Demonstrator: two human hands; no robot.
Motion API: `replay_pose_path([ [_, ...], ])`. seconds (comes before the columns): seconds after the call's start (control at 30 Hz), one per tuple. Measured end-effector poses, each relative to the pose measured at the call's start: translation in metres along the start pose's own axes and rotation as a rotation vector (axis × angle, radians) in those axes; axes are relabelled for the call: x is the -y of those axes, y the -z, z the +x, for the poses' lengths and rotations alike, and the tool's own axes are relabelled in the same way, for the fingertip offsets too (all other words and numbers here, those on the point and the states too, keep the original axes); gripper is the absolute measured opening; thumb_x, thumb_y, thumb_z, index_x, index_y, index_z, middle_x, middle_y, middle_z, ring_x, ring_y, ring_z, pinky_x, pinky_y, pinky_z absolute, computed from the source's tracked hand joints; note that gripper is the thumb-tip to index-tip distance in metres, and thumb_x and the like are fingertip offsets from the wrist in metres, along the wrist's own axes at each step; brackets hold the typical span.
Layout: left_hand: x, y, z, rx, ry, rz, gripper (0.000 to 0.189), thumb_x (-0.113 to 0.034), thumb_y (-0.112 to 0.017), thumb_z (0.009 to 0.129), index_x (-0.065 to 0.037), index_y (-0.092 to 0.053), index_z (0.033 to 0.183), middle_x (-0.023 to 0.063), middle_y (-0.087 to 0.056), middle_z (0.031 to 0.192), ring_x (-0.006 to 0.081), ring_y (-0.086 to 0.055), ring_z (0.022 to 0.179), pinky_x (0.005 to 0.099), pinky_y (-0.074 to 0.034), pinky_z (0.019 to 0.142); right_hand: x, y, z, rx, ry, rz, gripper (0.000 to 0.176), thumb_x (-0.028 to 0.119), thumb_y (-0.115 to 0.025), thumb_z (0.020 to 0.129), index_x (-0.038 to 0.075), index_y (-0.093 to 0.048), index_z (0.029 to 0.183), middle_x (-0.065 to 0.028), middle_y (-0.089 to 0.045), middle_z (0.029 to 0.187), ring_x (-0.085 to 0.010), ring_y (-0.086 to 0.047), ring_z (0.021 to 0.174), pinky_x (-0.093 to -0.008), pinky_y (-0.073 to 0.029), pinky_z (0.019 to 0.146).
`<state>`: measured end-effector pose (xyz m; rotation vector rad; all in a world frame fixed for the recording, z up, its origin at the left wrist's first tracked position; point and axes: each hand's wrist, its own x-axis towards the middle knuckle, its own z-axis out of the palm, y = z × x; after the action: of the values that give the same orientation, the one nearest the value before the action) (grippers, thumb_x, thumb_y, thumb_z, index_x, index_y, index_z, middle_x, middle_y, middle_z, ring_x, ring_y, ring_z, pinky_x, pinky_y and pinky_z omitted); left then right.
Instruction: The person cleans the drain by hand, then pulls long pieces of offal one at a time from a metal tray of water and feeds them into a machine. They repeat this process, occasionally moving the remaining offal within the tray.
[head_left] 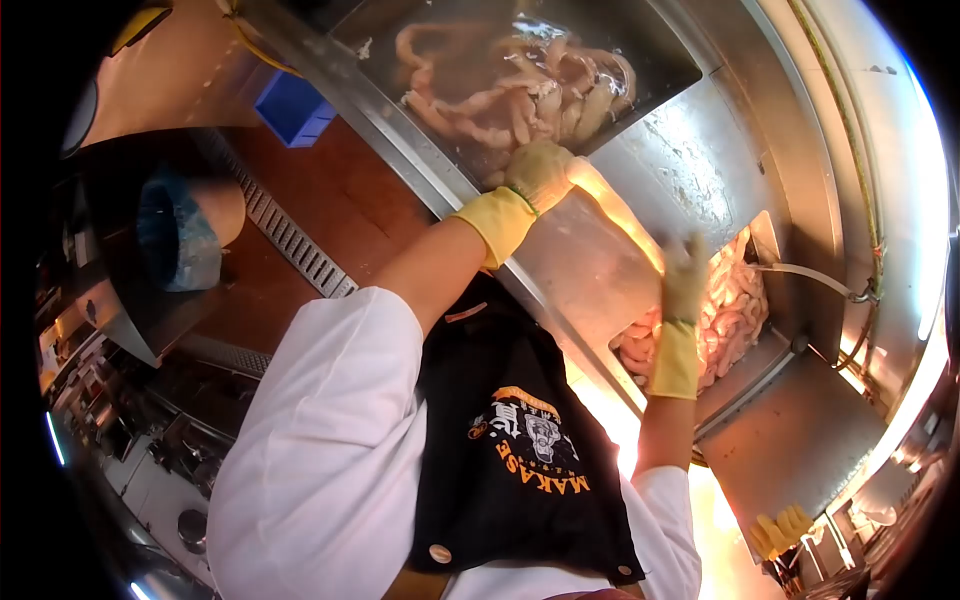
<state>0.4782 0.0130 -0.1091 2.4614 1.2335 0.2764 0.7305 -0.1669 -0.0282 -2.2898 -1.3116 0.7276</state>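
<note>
My left hand [540, 175], in a yellow rubber glove, is closed around one end of a pale length of intestine [615, 212] at the near corner of a water-filled sink basin. From there the length stretches taut over the steel counter to my right hand [683, 280], gloved alike. That hand is smeared by motion, so its fingers cannot be made out. More intestines [545, 95] lie in loops in the cloudy water beyond my left hand. Beside and under my right hand sits a heap of pinkish intestines [730, 310] in a second basin.
The steel counter [680, 160] separates the two basins. A thin hose [815, 275] reaches toward the heap. Farther right are a steel lid or panel [790, 430] and another yellow glove [780, 530]. A blue crate [292, 108] and a bag-lined bin [180, 230] stand on the left.
</note>
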Motion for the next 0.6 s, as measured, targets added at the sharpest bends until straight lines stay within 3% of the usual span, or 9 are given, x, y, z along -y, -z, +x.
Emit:
replay_pose_path([
  [0.03,0.003,-0.008,0.0,0.001,0.001,-0.01,0.024,-0.026,-0.063,0.096,-0.013,-0.083,0.091,0.0094,-0.079,0.093,0.0302,-0.076,0.092,0.0432,-0.058,0.079,0.017,-0.043,0.007,-0.212,0.217,-0.004,0.046,0.023,-0.073,0.095,0.012,-0.066,0.139,-0.0218,-0.071,0.129,-0.0379,-0.068,0.121,-0.0467,-0.054,0.1],
  [0.13,0.003,-0.008,0.005,0.005,-0.03,-0.07,0.026,-0.028,-0.06,0.1,-0.015,-0.082,0.098,0.0143,-0.078,0.095,0.0392,-0.074,0.088,0.0478,-0.058,0.076,0.111,-0.084,0.038,0.001,0.364,0.007,0.036,0.027,-0.069,0.096,0.014,-0.07,0.13,-0.0229,-0.073,0.117,-0.0416,-0.07,0.112,-0.0497,-0.054,0.096],
  [0.2,-0.024,0.053,0.007,0.235,0.297,-0.232,0.024,-0.027,-0.06,0.098,-0.016,-0.082,0.095,0.0135,-0.077,0.094,0.0385,-0.073,0.088,0.0503,-0.057,0.078,0.137,-0.097,0.05,0.165,-0.006,-0.329,0.031,0.035,-0.066,0.096,0.018,-0.073,0.121,-0.0205,-0.074,0.112,-0.0431,-0.069,0.11,-0.0498,-0.055,0.092],
  [0.23,-0.017,0.037,0.002,0.239,0.305,-0.222,0.024,-0.027,-0.06,0.098,-0.016,-0.082,0.095,0.0135,-0.077,0.094,0.0385,-0.073,0.088,0.0503,-0.057,0.078,0.131,-0.096,0.049,0.174,-0.003,-0.318,0.031,0.035,-0.066,0.096,0.018,-0.073,0.121,-0.0205,-0.074,0.112,-0.0431,-0.069,0.11,-0.0498,-0.055,0.092],
  [0.3,0.002,-0.014,-0.004,-0.034,0.1,-0.187,0.023,-0.026,-0.06,0.097,-0.016,-0.079,0.089,0.0136,-0.075,0.091,0.0374,-0.071,0.088,0.0508,-0.056,0.082,0.096,-0.076,0.045,0.248,-0.038,-0.367,0.032,0.042,-0.064,0.096,0.019,-0.073,0.116,-0.0178,-0.076,0.109,-0.0426,-0.071,0.106,-0.049,-0.055,0.088],
  [0.4,0.015,-0.024,0.002,-0.174,-0.143,0.029,0.024,-0.024,-0.059,0.097,-0.013,-0.076,0.084,0.0133,-0.073,0.088,0.0375,-0.069,0.088,0.0503,-0.054,0.085,0.009,-0.034,0.01,0.072,-0.119,-0.291,0.027,0.033,-0.066,0.096,0.017,-0.074,0.116,-0.0174,-0.077,0.108,-0.0403,-0.073,0.102,-0.0484,-0.056,0.087],
  [0.47,0.016,-0.028,0.006,-0.225,-0.15,0.051,0.022,-0.022,-0.059,0.097,-0.013,-0.076,0.086,0.0134,-0.072,0.086,0.0372,-0.068,0.088,0.05,-0.054,0.086,-0.08,0.003,-0.024,-0.019,-0.176,-0.159,0.02,0.022,-0.066,0.097,0.015,-0.075,0.114,-0.0176,-0.077,0.104,-0.0382,-0.074,0.099,-0.0454,-0.056,0.085],
  [0.53,0.011,-0.026,0.002,-0.262,-0.157,0.066,0.02,-0.02,-0.058,0.096,-0.012,-0.075,0.087,0.0134,-0.071,0.085,0.037,-0.068,0.087,0.0497,-0.054,0.086,-0.178,0.039,-0.074,-0.02,-0.287,-0.421,0.019,0.024,-0.067,0.097,0.016,-0.073,0.114,-0.0174,-0.076,0.1,-0.0384,-0.074,0.094,-0.0473,-0.057,0.077],
  [0.6,0.006,-0.011,0.007,-0.393,-0.198,-0.248,0.017,-0.018,-0.059,0.096,-0.013,-0.075,0.093,0.013,-0.072,0.085,0.0357,-0.069,0.089,0.0503,-0.054,0.086,-0.232,0.061,-0.125,0.006,-0.266,-0.565,0.023,0.025,-0.068,0.099,0.016,-0.072,0.119,-0.0171,-0.077,0.102,-0.0389,-0.074,0.09,-0.0461,-0.058,0.077],
])
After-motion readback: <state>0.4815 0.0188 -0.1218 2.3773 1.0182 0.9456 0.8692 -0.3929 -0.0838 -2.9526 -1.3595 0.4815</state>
